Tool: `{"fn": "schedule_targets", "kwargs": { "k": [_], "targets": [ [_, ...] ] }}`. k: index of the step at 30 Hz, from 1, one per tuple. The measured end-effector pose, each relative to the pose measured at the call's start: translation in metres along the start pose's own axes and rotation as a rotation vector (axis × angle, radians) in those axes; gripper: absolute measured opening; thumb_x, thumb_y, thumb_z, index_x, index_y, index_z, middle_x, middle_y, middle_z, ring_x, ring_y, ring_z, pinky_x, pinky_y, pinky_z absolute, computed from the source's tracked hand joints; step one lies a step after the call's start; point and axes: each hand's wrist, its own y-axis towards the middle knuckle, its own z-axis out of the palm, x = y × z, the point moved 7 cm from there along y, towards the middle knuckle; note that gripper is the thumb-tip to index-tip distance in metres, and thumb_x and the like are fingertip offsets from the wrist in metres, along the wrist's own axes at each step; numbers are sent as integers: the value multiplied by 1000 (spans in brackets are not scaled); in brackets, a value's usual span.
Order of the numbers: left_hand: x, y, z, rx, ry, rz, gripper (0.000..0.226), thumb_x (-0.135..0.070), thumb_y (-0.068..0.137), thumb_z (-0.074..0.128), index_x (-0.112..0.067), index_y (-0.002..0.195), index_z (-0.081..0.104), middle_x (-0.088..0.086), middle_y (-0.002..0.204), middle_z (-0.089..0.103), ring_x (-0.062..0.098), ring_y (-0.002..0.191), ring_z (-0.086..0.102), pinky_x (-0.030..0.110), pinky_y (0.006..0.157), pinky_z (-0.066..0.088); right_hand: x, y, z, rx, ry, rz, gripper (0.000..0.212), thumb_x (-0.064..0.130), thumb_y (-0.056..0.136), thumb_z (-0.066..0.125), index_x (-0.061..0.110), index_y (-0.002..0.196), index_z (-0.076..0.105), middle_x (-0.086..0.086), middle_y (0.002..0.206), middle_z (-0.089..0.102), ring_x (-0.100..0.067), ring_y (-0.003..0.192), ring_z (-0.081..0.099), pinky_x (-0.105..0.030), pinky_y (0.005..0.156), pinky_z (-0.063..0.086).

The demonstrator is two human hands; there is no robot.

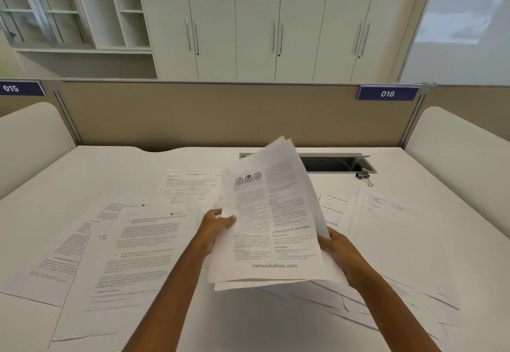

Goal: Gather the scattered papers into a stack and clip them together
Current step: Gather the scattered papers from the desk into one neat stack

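Note:
A loose bundle of printed papers (273, 224) is lifted off the white desk (91, 167), tilted up toward me. My left hand (216, 224) pinches its left edge with the thumb on top. My right hand (343, 255) grips the bundle's lower right side from beneath. More printed sheets lie scattered flat on the desk: several overlapping at the left (138, 247), one at the back (190, 183), others at the right (392, 227). A black binder clip (364, 177) lies alone at the back right, far from both hands.
An open cable slot (331, 162) is set in the desk just behind the held papers. A beige partition (193, 114) with number plates closes off the back. Rounded white side dividers (455, 142) flank the desk. White cabinets stand beyond.

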Motion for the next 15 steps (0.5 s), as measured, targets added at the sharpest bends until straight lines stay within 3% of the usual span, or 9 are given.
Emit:
{"fn": "schedule_targets", "kwargs": {
  "k": [3,6,8,11,15],
  "targets": [
    [11,-2,5,90,-21,-2,36,-2,90,53,3,126,50,21,126,59,25,82,63,32,66,57,-7,10,-27,-196,-138,-17,32,32,94,46,9,102,67,-8,94,74,-24,84,71,-34,74,58],
    [23,-3,2,4,-10,17,34,1,91,51,1,124,53,21,127,58,32,96,60,46,89,52,-14,22,-69,-488,-778,-54,51,41,91,48,2,124,55,-19,125,59,-32,116,54,-35,94,42],
    [31,-5,1,-26,-39,10,33,2,91,50,1,124,53,21,128,58,32,100,58,50,94,48,-30,28,-85,-531,-1085,83,73,54,85,51,4,136,38,-20,139,43,-33,130,39,-42,105,33],
    [40,-6,4,-30,-37,-3,32,2,91,50,0,123,53,20,127,58,33,99,58,51,93,48,-51,33,-96,-527,-1228,246,83,64,81,45,8,139,26,-16,139,37,-32,130,35,-46,104,33],
    [47,-5,7,-23,-43,-24,32,2,91,50,2,123,53,21,127,58,32,96,58,46,87,50,-48,39,-93,-531,-1359,157,67,54,87,40,7,134,33,-14,127,49,-30,117,47,-41,95,43]
  ]
}}
